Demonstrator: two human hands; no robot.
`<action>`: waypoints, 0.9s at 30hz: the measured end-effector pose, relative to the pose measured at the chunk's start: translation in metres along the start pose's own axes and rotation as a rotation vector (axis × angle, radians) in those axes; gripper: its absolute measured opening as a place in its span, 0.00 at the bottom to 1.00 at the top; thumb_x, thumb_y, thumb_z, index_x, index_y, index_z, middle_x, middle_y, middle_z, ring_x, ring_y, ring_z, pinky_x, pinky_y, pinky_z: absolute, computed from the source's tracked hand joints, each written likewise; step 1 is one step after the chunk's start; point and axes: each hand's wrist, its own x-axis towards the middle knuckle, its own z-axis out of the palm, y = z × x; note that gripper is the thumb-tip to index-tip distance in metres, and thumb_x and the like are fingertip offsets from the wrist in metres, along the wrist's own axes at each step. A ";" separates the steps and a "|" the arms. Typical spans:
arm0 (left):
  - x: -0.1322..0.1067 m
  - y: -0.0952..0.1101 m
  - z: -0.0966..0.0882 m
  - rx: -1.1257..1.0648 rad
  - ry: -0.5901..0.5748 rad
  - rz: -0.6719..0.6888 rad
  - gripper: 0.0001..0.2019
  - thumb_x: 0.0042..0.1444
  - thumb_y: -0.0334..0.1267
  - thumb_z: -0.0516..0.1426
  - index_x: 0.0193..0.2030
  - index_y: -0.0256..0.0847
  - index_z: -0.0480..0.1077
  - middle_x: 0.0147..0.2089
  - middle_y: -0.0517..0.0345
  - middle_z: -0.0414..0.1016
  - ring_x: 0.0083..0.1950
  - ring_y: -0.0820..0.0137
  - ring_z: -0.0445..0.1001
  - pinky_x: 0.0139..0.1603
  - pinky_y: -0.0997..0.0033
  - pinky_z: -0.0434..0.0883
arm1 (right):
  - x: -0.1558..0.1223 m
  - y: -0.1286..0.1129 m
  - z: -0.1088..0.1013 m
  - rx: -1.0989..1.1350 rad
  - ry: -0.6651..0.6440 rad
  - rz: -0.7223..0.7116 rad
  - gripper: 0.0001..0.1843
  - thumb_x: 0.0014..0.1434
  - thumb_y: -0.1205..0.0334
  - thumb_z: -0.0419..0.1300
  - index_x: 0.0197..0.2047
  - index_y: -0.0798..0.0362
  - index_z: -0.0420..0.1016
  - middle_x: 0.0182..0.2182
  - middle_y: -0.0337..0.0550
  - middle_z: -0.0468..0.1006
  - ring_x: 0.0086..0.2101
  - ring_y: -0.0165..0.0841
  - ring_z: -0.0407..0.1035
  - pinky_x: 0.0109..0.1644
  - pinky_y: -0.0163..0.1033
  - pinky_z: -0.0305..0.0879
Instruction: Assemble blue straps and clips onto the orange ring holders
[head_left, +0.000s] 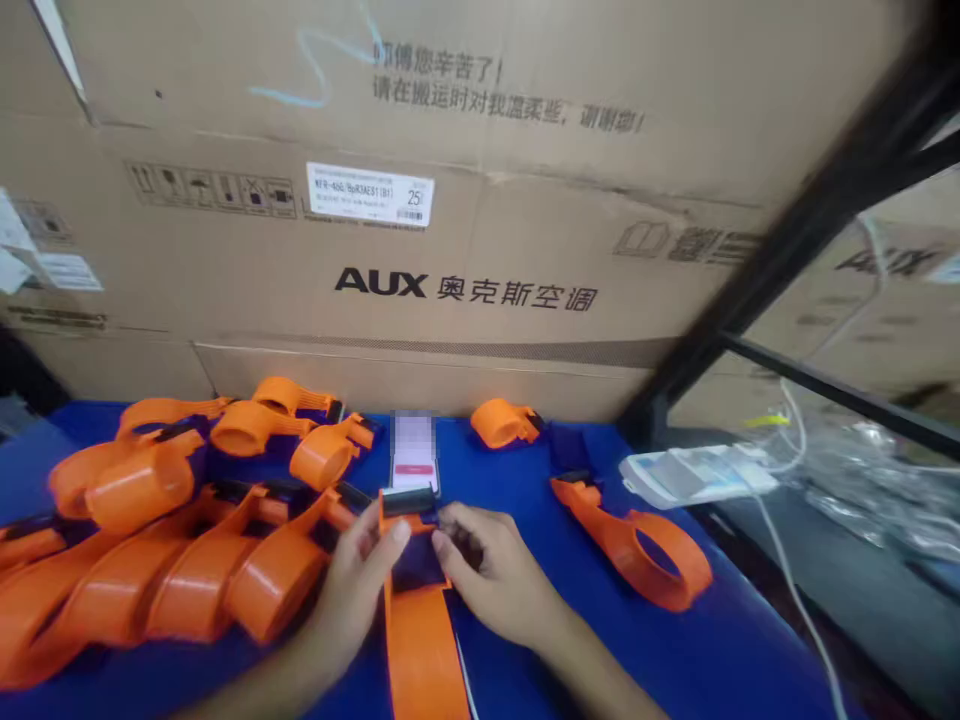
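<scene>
In front of me an orange tape dispenser (426, 650) points away, its wide orange band toward me and a black roller at its far end. My left hand (360, 570) closes on the left side of its head, thumb over the orange edge. My right hand (499, 575) pinches the right side of the head, thumb near the dark panel; its curled fingers are partly hidden. Just beyond the head lies a phone (415, 445) with a lit screen.
Several similar orange dispensers (202, 580) crowd the blue table (525, 660) at left. One dispenser (501, 423) sits at the back, another (667, 560) at right. A white power strip (690, 475) with cables lies by a black rack post (772, 240). A large carton (465, 230) stands behind.
</scene>
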 end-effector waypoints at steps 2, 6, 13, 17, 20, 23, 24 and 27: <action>0.001 0.004 0.002 -0.005 0.021 -0.002 0.23 0.56 0.50 0.65 0.55 0.42 0.76 0.55 0.50 0.80 0.59 0.55 0.74 0.63 0.57 0.67 | -0.002 -0.002 0.005 0.013 0.008 0.043 0.13 0.67 0.60 0.54 0.29 0.52 0.65 0.22 0.32 0.68 0.24 0.26 0.62 0.29 0.31 0.54; 0.001 0.009 0.005 -0.002 0.022 0.003 0.21 0.57 0.51 0.64 0.53 0.41 0.78 0.52 0.51 0.81 0.56 0.58 0.76 0.60 0.61 0.69 | -0.004 -0.003 0.013 0.065 0.051 0.112 0.14 0.65 0.62 0.55 0.27 0.52 0.64 0.20 0.32 0.67 0.22 0.25 0.60 0.27 0.31 0.53; -0.003 0.011 0.005 0.079 0.015 0.047 0.18 0.58 0.50 0.64 0.50 0.41 0.78 0.53 0.52 0.80 0.53 0.60 0.76 0.55 0.66 0.71 | -0.007 0.002 0.022 0.267 0.065 0.226 0.14 0.62 0.62 0.55 0.24 0.51 0.60 0.19 0.31 0.63 0.19 0.25 0.61 0.23 0.29 0.56; -0.003 0.012 0.005 0.063 0.008 0.045 0.19 0.59 0.50 0.63 0.51 0.41 0.78 0.52 0.51 0.80 0.51 0.60 0.77 0.54 0.64 0.71 | -0.008 0.001 0.026 0.372 0.068 0.287 0.12 0.60 0.62 0.55 0.25 0.50 0.60 0.18 0.29 0.61 0.17 0.26 0.62 0.21 0.29 0.60; -0.003 0.012 0.004 0.047 0.009 0.038 0.20 0.58 0.50 0.63 0.53 0.41 0.77 0.51 0.51 0.81 0.51 0.60 0.77 0.54 0.64 0.72 | -0.008 -0.001 0.028 0.406 0.072 0.303 0.12 0.59 0.62 0.55 0.25 0.50 0.60 0.17 0.29 0.60 0.17 0.26 0.61 0.20 0.30 0.61; -0.002 0.013 0.004 0.033 0.011 0.033 0.22 0.57 0.50 0.64 0.54 0.41 0.76 0.50 0.51 0.81 0.52 0.58 0.77 0.54 0.63 0.72 | -0.006 -0.002 0.028 0.413 0.076 0.309 0.11 0.59 0.62 0.55 0.25 0.50 0.60 0.17 0.29 0.61 0.17 0.25 0.60 0.21 0.29 0.60; -0.002 0.014 0.005 0.027 0.012 0.031 0.22 0.57 0.50 0.64 0.55 0.41 0.76 0.50 0.50 0.81 0.53 0.57 0.77 0.54 0.63 0.72 | -0.006 -0.002 0.028 0.414 0.077 0.309 0.11 0.59 0.62 0.54 0.25 0.50 0.60 0.17 0.29 0.61 0.17 0.25 0.60 0.21 0.29 0.59; -0.002 0.015 0.006 0.021 0.023 0.038 0.22 0.56 0.50 0.65 0.54 0.41 0.77 0.52 0.50 0.81 0.54 0.57 0.77 0.55 0.62 0.71 | -0.005 -0.001 0.029 0.413 0.077 0.293 0.10 0.59 0.62 0.53 0.26 0.50 0.61 0.18 0.29 0.61 0.18 0.25 0.59 0.22 0.30 0.57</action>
